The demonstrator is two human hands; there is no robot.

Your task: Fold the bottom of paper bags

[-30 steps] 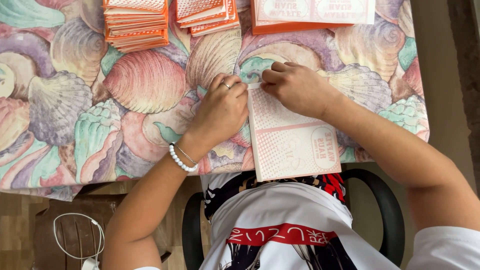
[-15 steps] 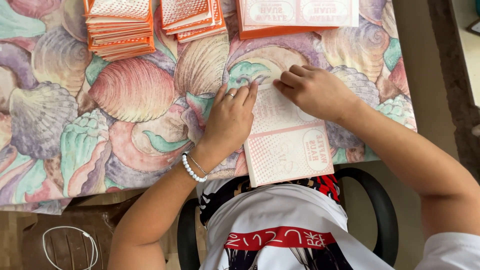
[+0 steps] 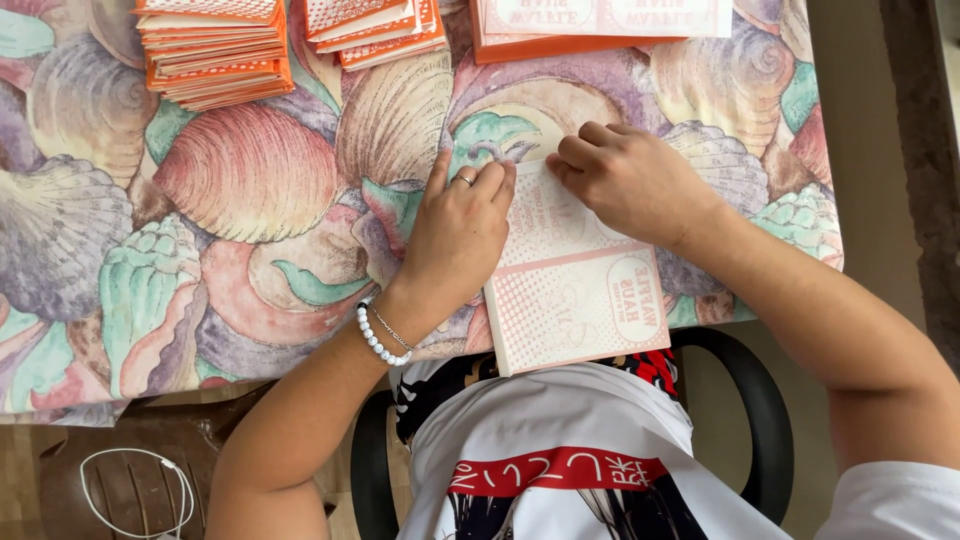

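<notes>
pressing flat pink-and-white dotted cardboard sheet (image 3: 575, 285) at near edge of shell-patterned table (image 3: 240, 200), left hand (image 3: 462, 215) fingers flat on its left edge, right hand (image 3: 625, 180) curled, knuckles down at top; best kept flat, creasing along edge evenly.

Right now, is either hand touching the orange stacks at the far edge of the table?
No. The left hand and right hand both press on the pink flat carton near the person, apart from the orange stacks.
</notes>
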